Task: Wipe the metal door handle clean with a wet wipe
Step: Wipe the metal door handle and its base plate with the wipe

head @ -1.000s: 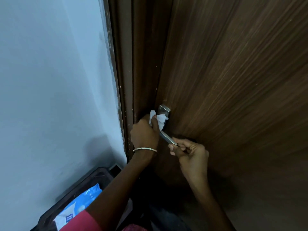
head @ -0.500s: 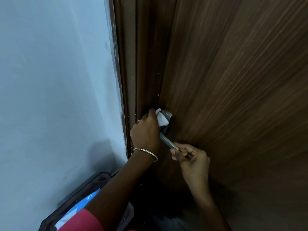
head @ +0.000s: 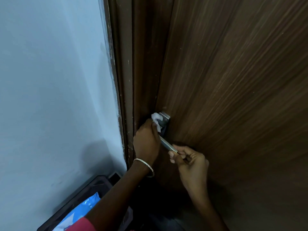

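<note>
The metal door handle (head: 167,145) is a flat silver lever on a square plate, fixed to the dark wooden door (head: 233,80). My left hand (head: 146,140), with a thin bangle on the wrist, presses a crumpled white wet wipe (head: 155,120) against the handle's upper part beside the square plate. My right hand (head: 190,160) pinches the free lower end of the lever between thumb and fingers. The middle of the lever shows between my two hands; its base is partly hidden by the wipe.
A pale blue wall (head: 50,80) fills the left side, meeting the brown door frame (head: 125,80). Below, at the lower left, a dark bin (head: 93,185) holds a blue and white wipes packet (head: 83,209).
My left hand has slid the wipe up from the lever's neck to the top of the plate. My right hand keeps its hold on the lever's end.
</note>
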The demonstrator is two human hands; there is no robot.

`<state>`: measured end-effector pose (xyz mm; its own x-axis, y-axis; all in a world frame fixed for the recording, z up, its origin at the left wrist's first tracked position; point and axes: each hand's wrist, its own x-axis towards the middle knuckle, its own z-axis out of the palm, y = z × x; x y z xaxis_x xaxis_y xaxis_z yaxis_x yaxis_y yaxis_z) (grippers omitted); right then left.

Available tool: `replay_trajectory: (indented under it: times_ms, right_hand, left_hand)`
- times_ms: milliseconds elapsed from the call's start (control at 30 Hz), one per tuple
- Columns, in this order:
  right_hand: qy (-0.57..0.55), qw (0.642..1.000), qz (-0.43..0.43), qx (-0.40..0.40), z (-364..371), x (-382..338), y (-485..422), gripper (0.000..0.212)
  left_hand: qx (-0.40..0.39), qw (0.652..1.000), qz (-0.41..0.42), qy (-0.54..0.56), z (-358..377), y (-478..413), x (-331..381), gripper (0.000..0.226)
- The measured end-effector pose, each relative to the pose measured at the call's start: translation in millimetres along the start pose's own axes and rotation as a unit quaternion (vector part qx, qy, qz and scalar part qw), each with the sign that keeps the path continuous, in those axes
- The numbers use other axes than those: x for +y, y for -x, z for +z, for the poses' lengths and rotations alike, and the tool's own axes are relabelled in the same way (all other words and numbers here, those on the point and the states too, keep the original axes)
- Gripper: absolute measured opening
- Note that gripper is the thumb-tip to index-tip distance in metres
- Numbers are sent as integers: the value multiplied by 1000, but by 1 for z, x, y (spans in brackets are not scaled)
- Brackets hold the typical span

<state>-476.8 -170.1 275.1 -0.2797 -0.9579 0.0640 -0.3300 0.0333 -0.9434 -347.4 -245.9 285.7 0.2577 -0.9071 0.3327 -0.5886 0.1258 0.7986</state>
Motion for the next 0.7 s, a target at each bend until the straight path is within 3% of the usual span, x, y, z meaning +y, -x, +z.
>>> replay_trajectory:
  times_ms: [100, 200, 467, 700]
  right_hand:
    - [6, 1000, -4, 7, 1, 0, 0, 27]
    - [5, 1000, 1, 7, 2, 0, 0, 27]
    - [-5, 1000, -10, 15, 3, 1, 2, 30]
    - [7, 1000, -24, 11, 1, -1, 5, 29]
  left_hand:
    - [-22, 999, -36, 17, 1, 0, -5, 31]
    - [-27, 999, -21, 3, -4, -10, 4, 26]
    - [68, 996, 34, 38, -12, -15, 28, 21]
    - [0, 999, -13, -37, -9, -6, 6, 25]
